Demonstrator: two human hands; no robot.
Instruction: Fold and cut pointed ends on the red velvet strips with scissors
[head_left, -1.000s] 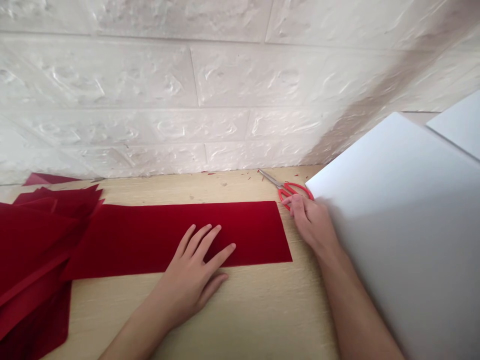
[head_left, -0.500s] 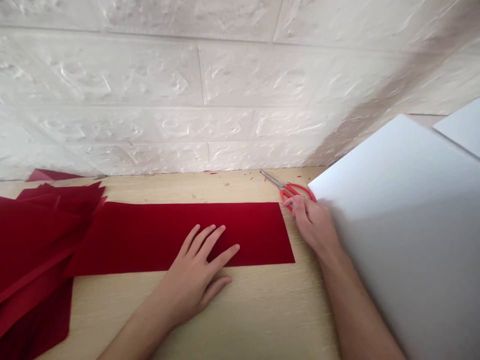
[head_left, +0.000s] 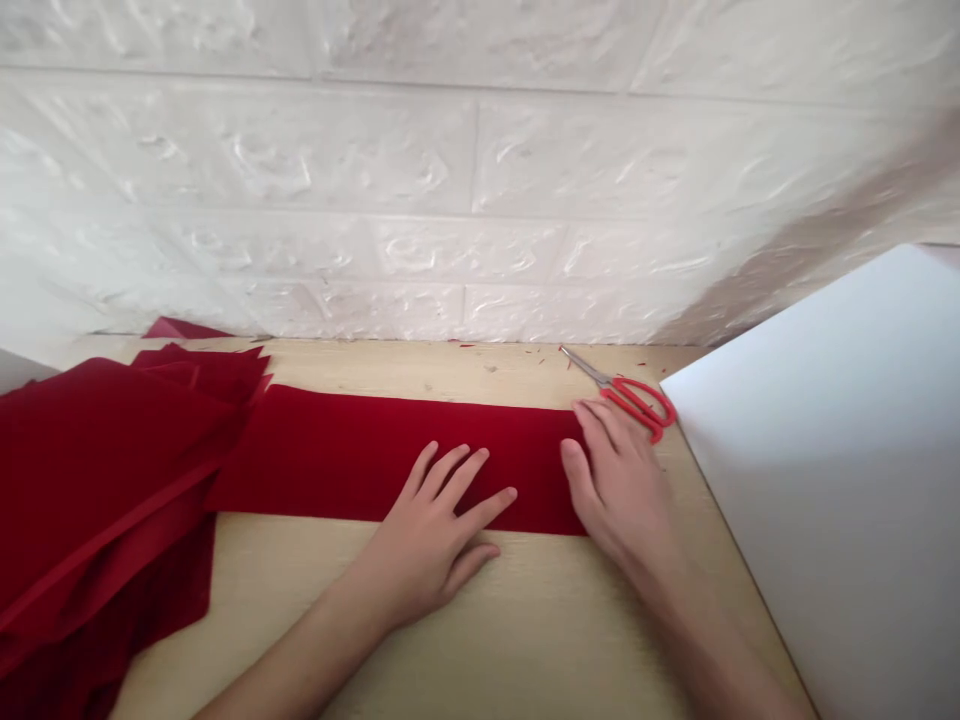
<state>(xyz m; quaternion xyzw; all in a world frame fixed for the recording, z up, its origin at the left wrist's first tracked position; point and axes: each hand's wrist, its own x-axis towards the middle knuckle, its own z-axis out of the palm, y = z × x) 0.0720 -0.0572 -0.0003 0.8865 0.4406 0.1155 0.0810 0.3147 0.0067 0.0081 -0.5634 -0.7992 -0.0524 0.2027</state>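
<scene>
A long strip of dark red fabric (head_left: 337,450) lies flat on the pale wooden table (head_left: 525,630). Spread over its middle is my left hand (head_left: 442,525), fingers apart and pressing down on the fabric. My right hand (head_left: 622,480) rests at the strip's right end, covering that edge, with thumb and fingers apart. Just behind the right hand lie scissors (head_left: 637,400) with red handles, blades pointing to the back left. They lie on the table, free of my fingers.
A heap of red fabric (head_left: 105,470) covers the left side and meets the strip's left end. A white panel (head_left: 825,430) stands at the right. Behind runs a white brick-patterned wall (head_left: 390,160), with small red scraps along its foot.
My right hand has let go of the scissors' handles and come down onto the strip's right end. My left hand stays flat on the fabric. The view has shifted a little left.
</scene>
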